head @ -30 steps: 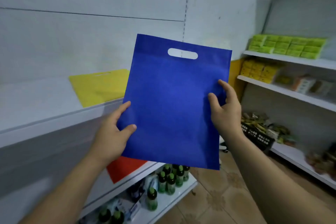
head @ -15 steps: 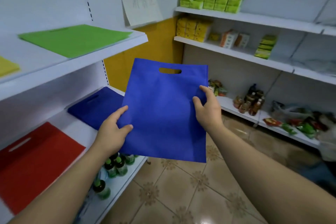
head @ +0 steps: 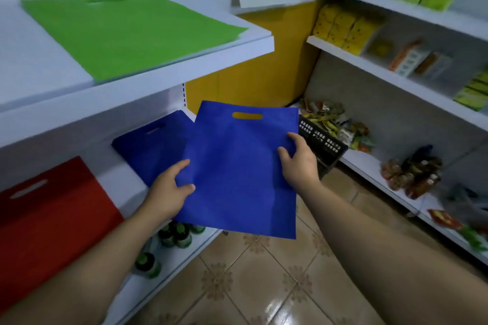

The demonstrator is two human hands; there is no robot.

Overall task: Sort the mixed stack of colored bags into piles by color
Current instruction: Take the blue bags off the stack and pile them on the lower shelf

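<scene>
bag (head: 237, 171), pinched by left hand (head: 169, 190) and right hand (head: 298, 161), now lowered beside the blue pile (head: 150, 145); placement looks next.

A person's arms are showing bare to the wrist: the left forearm (head: 79, 272) is entering from seven o'clock, the right forearm (head: 383, 245) from five o'clock. The left hand (head: 169, 192) and right hand (head: 298, 163) are showing uncovered, each arm broadening toward the frame's bottom edge.
</scene>
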